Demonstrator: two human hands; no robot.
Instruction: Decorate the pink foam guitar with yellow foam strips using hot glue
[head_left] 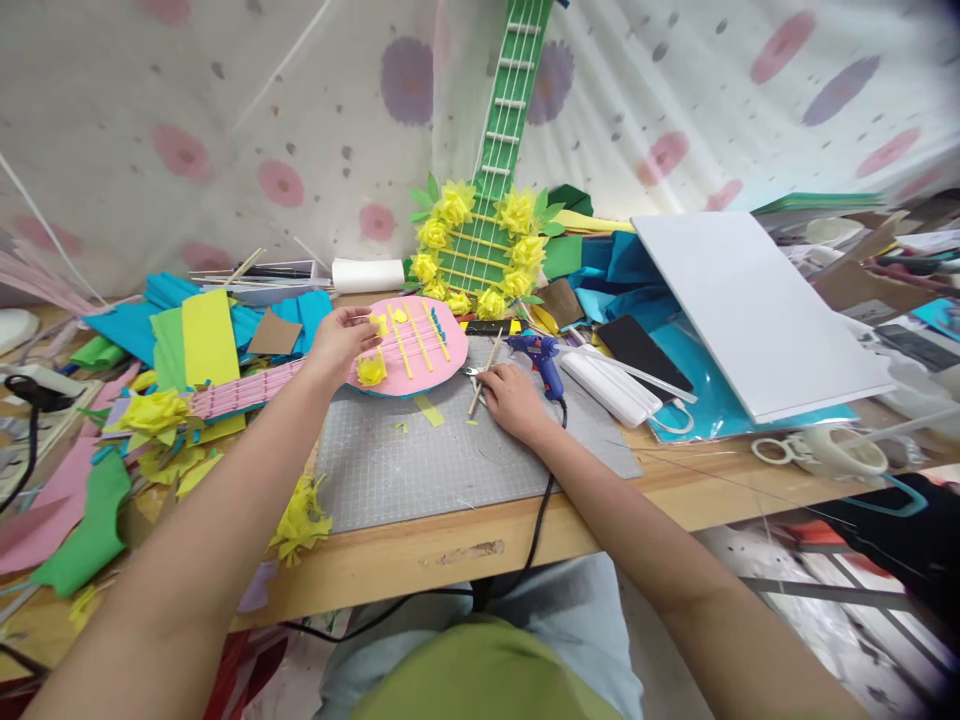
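A pink paper guitar (416, 340) with yellow strips lies on the grey cutting mat (420, 480), its neck (247, 392) pointing left. At the left rim of its body my left hand (341, 345) pinches a yellow paper flower (380, 324). Another yellow flower (371, 370) sits just below it on the pink body. On the mat, my right hand (517, 398) has its fingers closed at a thin wooden stick (476, 400). A small metal tool (471, 371) shows by those fingertips, partly hidden. Close beside this hand lies a blue glue gun (541, 362).
A large green paper guitar (480, 240) ringed with yellow flowers leans against the curtain. Coloured paper (210, 335) and a loose flower (154, 410) lie left. On the right are a white power bank-like block (611, 385), a white board (757, 310) and a tape roll (840, 450). A black cable (541, 510) crosses the table edge.
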